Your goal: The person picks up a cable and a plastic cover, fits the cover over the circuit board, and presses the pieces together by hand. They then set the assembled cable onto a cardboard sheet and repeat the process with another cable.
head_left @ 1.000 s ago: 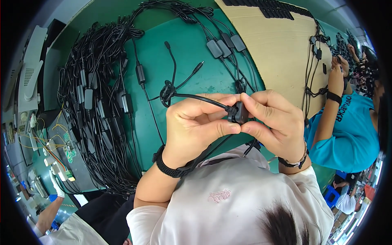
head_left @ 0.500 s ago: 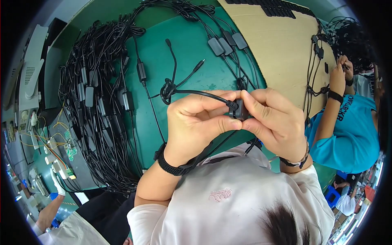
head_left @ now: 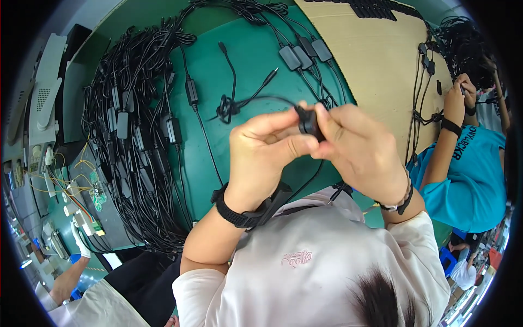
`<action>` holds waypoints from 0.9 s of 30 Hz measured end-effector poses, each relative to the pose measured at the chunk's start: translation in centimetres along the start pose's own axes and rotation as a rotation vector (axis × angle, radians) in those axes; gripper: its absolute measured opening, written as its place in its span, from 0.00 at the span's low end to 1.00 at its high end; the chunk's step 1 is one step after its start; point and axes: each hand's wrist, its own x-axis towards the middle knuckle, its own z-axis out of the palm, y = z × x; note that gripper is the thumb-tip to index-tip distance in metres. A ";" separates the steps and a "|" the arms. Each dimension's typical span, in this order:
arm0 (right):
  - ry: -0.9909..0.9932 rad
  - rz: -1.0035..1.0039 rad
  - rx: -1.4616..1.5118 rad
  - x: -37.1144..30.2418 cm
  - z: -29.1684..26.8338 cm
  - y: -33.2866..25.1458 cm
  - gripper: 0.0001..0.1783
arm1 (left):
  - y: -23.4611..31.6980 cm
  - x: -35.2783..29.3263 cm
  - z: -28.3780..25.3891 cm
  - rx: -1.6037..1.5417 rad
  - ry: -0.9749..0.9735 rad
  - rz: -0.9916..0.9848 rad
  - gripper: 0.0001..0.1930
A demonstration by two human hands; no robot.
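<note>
Two bare hands, one small black cable housing: your left hand (head_left: 259, 147) pinches the black housing (head_left: 309, 121) from its left side, thumb below and fingers above. Your right hand (head_left: 362, 150) has thumb and fingertips on its right side, so both grips are narrowed down to the part's width. Housing sits between them, tilted, motion-blurred.

One black cable (head_left: 267, 98) runs left from your grip to one knot (head_left: 225, 109); two plug-ended leads (head_left: 267, 80) spread beyond it on the green mat (head_left: 253, 52). Four flat black modules (head_left: 289, 58) lie just beyond your grip, grouped. One inline module (head_left: 190, 91) lies farther left, next to a big heap of black cables (head_left: 123, 125), too tangled to count. Right of your grip, one cardboard sheet (head_left: 376, 60) bears rows of black pieces (head_left: 376, 10) plus some cables. One co-worker (head_left: 463, 191) in blue at far right.

Versus half a second ago: you've raised the housing farther from your body and turned it; the knot has shifted only slightly.
</note>
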 end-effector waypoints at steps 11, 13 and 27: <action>-0.030 0.597 0.958 0.8 1.8 0.4 0.16 | 1.3 0.2 0.7 0.043 0.167 -0.066 0.15; -0.117 0.721 1.052 0.8 1.6 0.5 0.14 | 1.1 0.1 0.5 0.108 0.202 -0.056 0.15; 0.065 0.260 0.528 0.2 0.9 -0.2 0.10 | 1.8 -0.4 -0.1 0.492 -0.045 0.162 0.12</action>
